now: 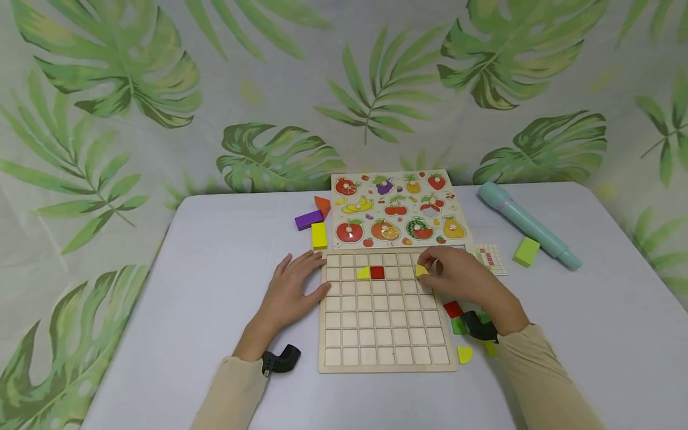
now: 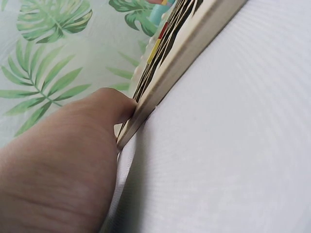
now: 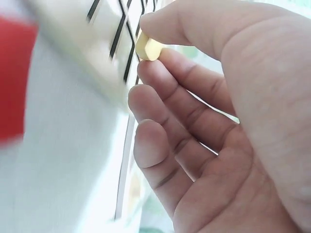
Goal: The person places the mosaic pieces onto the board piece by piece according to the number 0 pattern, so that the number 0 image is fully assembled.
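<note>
A wooden grid board point(image 1: 387, 368) lies on the white table between the two hands. My right hand point(image 1: 457, 272) pinches a small yellow tile point(image 3: 148, 48) between thumb and fingers, over the board's upper right squares. At the board's upper left edge rests my left hand point(image 1: 292, 286), fingers extended; in the left wrist view its thumb point(image 2: 114, 104) touches the board's side point(image 2: 165, 80). Two pieces sit side by side in the second row of squares: a yellow quarter-round tile point(image 1: 363, 273) and a red square tile point(image 1: 377, 273).
Loose tiles, among them a red one point(image 1: 453, 309) and a yellow one point(image 1: 464, 355), lie right of the board. Behind it is a fruit puzzle point(image 1: 376, 190). Purple point(image 1: 309, 220) and yellow blocks point(image 1: 319, 236) stand left; a teal microphone-shaped object point(image 1: 529, 224) and green block point(image 1: 527, 251) lie right.
</note>
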`<state>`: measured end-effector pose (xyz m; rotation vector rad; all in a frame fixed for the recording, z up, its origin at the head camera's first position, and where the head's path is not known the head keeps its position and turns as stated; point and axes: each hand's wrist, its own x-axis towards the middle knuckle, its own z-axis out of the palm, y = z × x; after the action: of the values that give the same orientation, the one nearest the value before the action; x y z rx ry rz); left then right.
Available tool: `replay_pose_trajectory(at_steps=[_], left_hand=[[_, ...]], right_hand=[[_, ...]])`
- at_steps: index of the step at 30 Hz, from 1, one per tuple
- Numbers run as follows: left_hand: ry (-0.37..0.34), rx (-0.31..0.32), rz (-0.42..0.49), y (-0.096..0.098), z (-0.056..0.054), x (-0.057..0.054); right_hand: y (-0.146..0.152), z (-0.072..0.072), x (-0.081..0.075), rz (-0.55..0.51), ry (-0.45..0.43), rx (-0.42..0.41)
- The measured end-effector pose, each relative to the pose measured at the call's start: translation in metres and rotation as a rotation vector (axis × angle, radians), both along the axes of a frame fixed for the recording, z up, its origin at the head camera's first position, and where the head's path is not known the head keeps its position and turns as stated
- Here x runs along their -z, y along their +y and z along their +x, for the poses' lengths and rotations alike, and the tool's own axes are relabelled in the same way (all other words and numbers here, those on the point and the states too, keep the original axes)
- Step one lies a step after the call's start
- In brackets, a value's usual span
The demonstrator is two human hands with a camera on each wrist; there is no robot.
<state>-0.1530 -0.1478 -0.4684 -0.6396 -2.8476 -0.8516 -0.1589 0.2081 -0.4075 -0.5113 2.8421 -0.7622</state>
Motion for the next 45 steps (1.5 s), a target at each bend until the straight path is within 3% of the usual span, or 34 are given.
replay_pose_trajectory(at_steps=[12,23,32,39,45], left_hand=[[-0.013,0.007,0.001,0.002,0.000,0.002],[0.015,0.012,0.005,0.003,0.002,0.000],[0.010,0.007,0.002,0.001,0.000,0.002],[0.008,0.001,-0.008,0.000,0.001,0.000],[0.021,0.007,0.005,-0.001,0.002,-0.002]], right_hand=[[-0.032,-0.013,0.012,-0.017,0.018,-0.100],[-0.040,-0.013,0.013,-0.021,-0.040,-0.085],[-0.032,0.001,-0.002,0.055,-0.023,-0.076],[-0.010,0.016,-0.012,0.053,-0.016,-0.028],[0.013,0.028,-0.010,0.031,0.025,-0.019]])
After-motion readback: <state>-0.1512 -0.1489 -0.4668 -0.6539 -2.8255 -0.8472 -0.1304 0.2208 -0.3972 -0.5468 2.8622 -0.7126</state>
